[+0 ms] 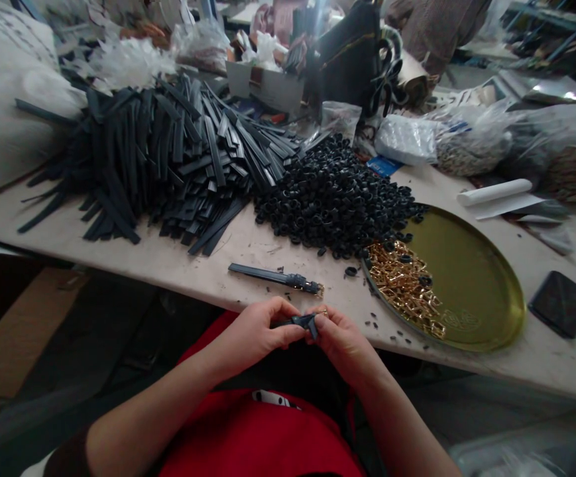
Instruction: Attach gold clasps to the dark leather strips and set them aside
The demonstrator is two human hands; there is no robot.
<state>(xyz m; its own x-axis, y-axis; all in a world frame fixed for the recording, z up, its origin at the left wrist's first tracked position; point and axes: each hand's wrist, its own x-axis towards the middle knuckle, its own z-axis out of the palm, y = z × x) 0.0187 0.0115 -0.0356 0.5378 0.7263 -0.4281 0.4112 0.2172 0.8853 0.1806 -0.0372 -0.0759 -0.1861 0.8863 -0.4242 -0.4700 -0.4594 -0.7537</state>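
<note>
Over the table's front edge, my left hand (268,324) pinches a black strap (297,321). My right hand (340,338) grips the strap's other end, where a bit of gold metal, apparently a buckle, shows at the fingertips. Part of the strap is hidden by my fingers. Just beyond my hands lies another black strap (262,273) with a gold buckle (319,289) at its right end. To the right, gold buckles (404,285) are heaped on the left side of a round gold tray (471,265).
A large pile of black strips (168,159) covers the back left. Small black loops (337,192) are heaped at centre, spilling onto the tray's rim. A dark phone-like slab (561,303) lies at right, a white paper roll (494,192) behind it. Plastic bags (471,142) stand farther back.
</note>
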